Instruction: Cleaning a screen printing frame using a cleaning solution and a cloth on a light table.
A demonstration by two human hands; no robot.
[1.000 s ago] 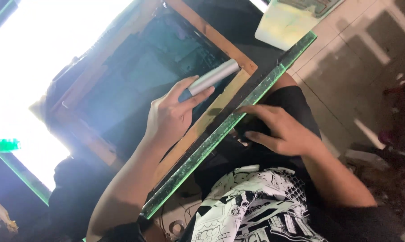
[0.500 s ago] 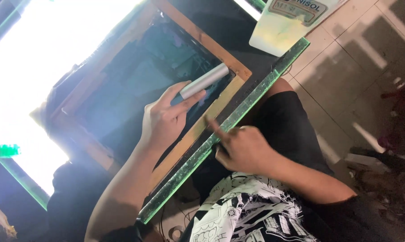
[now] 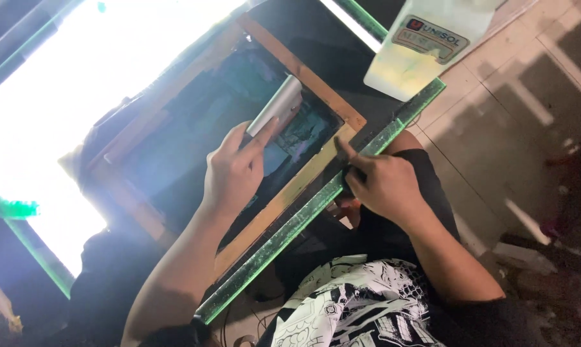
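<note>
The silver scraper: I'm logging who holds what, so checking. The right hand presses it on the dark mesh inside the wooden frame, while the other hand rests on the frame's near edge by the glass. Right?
Not quite: the hands are swapped. In the head view the left hand holds the silver scraper on the dark mesh inside the wooden frame, and the right hand rests at the frame's near edge by the glass edge.

a blown-out glare from the lit glass table at upper left; everything else dim, soft and slightly blurred.
</note>
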